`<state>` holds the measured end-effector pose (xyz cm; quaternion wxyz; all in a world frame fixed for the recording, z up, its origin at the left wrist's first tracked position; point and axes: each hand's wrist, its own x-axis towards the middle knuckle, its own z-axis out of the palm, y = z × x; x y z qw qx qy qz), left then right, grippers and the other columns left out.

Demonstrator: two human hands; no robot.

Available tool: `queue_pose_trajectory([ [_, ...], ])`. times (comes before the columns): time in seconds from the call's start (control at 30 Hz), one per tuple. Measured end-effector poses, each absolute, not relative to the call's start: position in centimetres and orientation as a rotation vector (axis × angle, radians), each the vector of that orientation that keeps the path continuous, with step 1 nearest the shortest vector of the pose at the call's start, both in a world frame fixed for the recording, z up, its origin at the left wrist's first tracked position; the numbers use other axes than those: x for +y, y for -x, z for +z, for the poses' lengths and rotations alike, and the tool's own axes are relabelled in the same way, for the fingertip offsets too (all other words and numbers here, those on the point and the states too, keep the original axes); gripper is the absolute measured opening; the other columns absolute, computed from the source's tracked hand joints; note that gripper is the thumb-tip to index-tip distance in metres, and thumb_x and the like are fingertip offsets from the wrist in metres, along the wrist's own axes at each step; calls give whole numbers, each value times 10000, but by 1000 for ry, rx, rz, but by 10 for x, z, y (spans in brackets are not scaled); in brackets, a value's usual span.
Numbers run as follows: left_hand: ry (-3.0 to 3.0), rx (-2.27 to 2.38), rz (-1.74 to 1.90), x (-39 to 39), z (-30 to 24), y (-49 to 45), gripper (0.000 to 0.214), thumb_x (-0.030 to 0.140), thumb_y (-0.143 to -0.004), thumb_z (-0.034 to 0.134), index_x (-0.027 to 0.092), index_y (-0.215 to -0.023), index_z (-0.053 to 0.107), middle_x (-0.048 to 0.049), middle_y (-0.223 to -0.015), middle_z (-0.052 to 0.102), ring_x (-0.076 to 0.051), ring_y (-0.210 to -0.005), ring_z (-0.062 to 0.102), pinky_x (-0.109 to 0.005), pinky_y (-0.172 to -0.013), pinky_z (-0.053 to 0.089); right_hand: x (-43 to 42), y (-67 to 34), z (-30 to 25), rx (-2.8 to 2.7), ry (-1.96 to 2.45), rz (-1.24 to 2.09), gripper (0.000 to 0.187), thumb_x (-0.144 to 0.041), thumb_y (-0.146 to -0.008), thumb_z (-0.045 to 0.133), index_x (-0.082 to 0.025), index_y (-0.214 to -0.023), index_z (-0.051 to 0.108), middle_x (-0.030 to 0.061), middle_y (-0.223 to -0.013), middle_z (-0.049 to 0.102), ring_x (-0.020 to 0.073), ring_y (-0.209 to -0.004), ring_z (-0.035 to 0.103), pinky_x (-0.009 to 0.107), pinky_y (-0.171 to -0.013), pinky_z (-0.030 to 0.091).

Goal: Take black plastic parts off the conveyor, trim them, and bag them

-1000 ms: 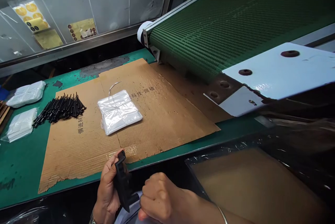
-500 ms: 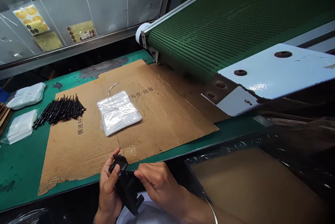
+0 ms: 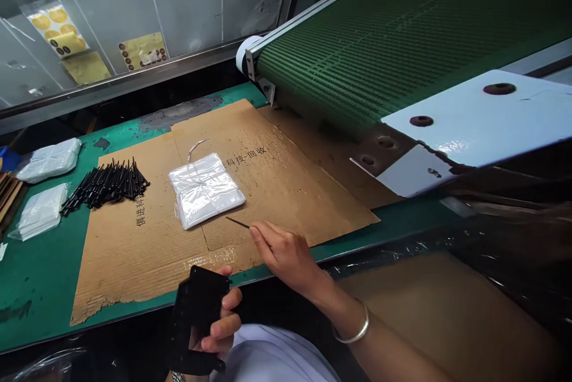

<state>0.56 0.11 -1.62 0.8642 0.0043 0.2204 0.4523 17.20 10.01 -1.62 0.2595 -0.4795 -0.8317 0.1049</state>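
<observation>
Right hand (image 3: 283,257) has now separated from the black plastic moulding (image 3: 196,304), its grip pinching a thin black pin (image 3: 238,223) toward 12 o'clock; left hand (image 3: 221,333) stays clenched on the moulding at 7 o'clock.

Matt black plastic part (image 3: 196,316); rough cardboard sheet (image 3: 134,251); glossy plastic bags (image 3: 206,190).

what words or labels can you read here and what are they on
"科技-回收", printed in black on the brown corrugated cardboard sheet
"俱进科", printed sideways near the left part of the same sheet
Round labels on the yellow sticker sheets: too small to read
</observation>
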Motion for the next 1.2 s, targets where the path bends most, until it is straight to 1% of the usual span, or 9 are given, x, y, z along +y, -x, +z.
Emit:
queue_pose_trajectory([
  [0.17, 124, 428, 1076, -3, -15, -11, 256, 309, -737, 560, 196, -961, 616, -17, -722, 444, 16, -392, 243, -31, -238, 65, 132, -199, -34, -2260, 1739, -113, 209, -143, -850, 380, -165, -751, 563, 77, -724, 601, 197, -699, 518, 282, -555, 283],
  [0.33, 117, 447, 1086, -4, -16, -12, 257, 316, -760, 520, 187, -958, 620, -43, -759, 467, -4, -442, 273, -21, -255, 82, 139, -211, -44, -2272, 1787, -299, 205, -100, -812, 388, -123, -852, 588, 139, -801, 581, 263, -776, 479, 346, -639, 332],
  [0.43, 132, 464, 1122, -2, -15, -14, 247, 297, -746, 529, 168, -936, 620, -39, -747, 460, -16, -461, 290, -29, -266, 101, 129, -204, -35, -2186, 1669, -229, 221, -151, -839, 395, -108, -961, 574, 156, -932, 585, 285, -875, 477, 391, -707, 362],
  [0.57, 158, 547, 1226, 1, -18, -15, 258, 273, -706, 570, 132, -916, 620, -46, -738, 489, -57, -516, 380, -87, -325, 289, 94, -182, -17, -2152, 1135, 112, 265, -275, -903, 351, -126, -1064, 501, 128, -951, 580, 244, -920, 494, 386, -777, 403],
  [0.67, 119, 796, 1408, -1, -28, -15, 170, 235, -698, 600, 167, -850, 635, -60, -772, 554, -128, -658, 502, -184, -481, 439, 61, -159, -12, -2202, 625, 382, 447, -465, -885, 343, -127, -1175, 383, 126, -983, 569, 232, -951, 510, 390, -801, 434],
  [0.73, 105, 910, 1476, -2, -34, -17, 127, 172, -694, 605, 201, -812, 641, -54, -797, 596, -174, -830, 543, -231, -636, 473, 46, -145, -15, -2200, 444, 423, 458, -435, -869, 399, -151, -1220, 322, 120, -1007, 568, 226, -966, 523, 406, -818, 444],
  [0.83, 149, 882, 1492, -2, -40, -25, 100, 188, -728, 576, 210, -796, 646, -38, -790, 636, -180, -902, 564, -259, -757, 458, 49, -135, -21, -2119, 520, 565, 363, -198, -856, 426, -185, -1211, 354, 94, -991, 591, 181, -924, 559, 345, -791, 477],
  [1.0, 187, 709, 1159, -5, -51, -39, 162, 277, -677, 672, 175, -798, 636, -109, -874, 687, -193, -761, 637, -256, -623, 440, 103, -141, -22, -2063, 937, 1002, 278, -124, -822, 419, -164, -1076, 525, 63, -939, 650, 169, -852, 608, 291, -749, 499],
  [1.2, -27, 563, 974, -2, -65, -41, 453, 262, -565, 753, 191, -984, 595, -129, -951, 692, -244, -831, 642, -329, -700, 422, 155, -129, -11, -2413, 1119, 550, 207, -152, -838, 475, -114, -1006, 590, 119, -974, 612, 236, -955, 520, 385, -841, 411],
])
